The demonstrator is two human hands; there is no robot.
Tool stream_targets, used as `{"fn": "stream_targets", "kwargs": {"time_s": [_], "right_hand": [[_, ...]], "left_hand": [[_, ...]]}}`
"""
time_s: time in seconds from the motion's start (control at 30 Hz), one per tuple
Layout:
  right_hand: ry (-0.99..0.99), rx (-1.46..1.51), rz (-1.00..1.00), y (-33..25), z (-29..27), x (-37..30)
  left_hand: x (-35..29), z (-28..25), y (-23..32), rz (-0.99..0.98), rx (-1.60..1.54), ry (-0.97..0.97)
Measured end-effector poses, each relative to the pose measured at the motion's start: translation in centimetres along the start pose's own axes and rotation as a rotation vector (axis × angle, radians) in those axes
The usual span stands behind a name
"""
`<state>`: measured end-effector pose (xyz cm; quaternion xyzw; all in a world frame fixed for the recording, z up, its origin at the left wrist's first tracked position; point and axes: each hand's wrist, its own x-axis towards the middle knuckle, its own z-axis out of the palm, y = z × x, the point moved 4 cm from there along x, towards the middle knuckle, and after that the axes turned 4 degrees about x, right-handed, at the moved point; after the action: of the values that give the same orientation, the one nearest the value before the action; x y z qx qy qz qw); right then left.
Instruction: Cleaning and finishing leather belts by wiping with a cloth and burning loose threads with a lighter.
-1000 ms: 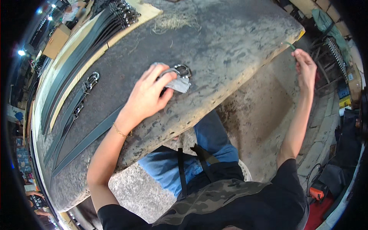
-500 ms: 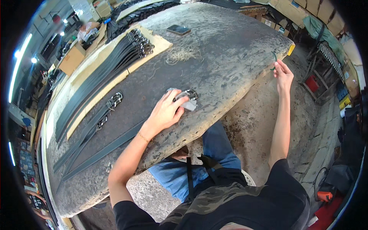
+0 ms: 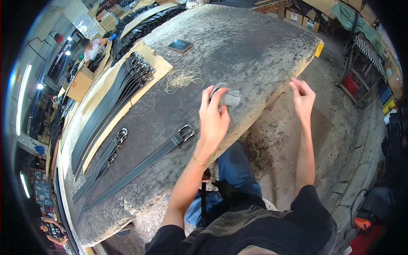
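My left hand (image 3: 213, 121) is closed on a crumpled grey cloth (image 3: 230, 98) over the dark worn tabletop (image 3: 242, 46). My right hand (image 3: 303, 100) is just past the table's near edge, its fingertips pinched together. A faint green smear beside them looks like a thin green strip (image 3: 287, 74), blurred by motion. Left of my left hand a black belt (image 3: 138, 168) lies flat, with its silver buckle (image 3: 186, 133) toward me. Further left lie a few more belts (image 3: 102, 161), their buckles bunched together.
A large stack of black belts (image 3: 108, 102) rests on a pale board (image 3: 158, 63). Loose straw-coloured threads (image 3: 183, 79) and a phone (image 3: 180, 45) lie on the table's far part. A person (image 3: 92, 52) sits beyond a cardboard box (image 3: 80, 83). A metal rack (image 3: 361, 63) stands at the right.
My left hand, with the cloth, has come off the belt's buckle and moved right and away. My right hand has shifted slightly left and lower, and the green strip is now smeared.
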<state>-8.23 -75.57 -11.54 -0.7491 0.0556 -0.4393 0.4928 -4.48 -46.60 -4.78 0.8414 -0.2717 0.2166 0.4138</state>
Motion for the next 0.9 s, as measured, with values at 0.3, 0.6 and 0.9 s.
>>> {"fn": "stream_targets", "kwargs": {"time_s": [0.3,0.6,0.9], "right_hand": [[0.222,0.871,0.596,8.0,-3.1,1.8],[0.552,0.782,0.579,14.8,-15.6,-7.5],[0.540,0.600,0.724,11.8,-15.5,-14.1]], "left_hand": [[2.4,11.0,-0.8,-0.021,0.167,0.156],[-0.4,17.3,9.4,0.414,-0.497,-0.485],[-1.4,0.3,1.1,0.291,0.169,-0.037]]}}
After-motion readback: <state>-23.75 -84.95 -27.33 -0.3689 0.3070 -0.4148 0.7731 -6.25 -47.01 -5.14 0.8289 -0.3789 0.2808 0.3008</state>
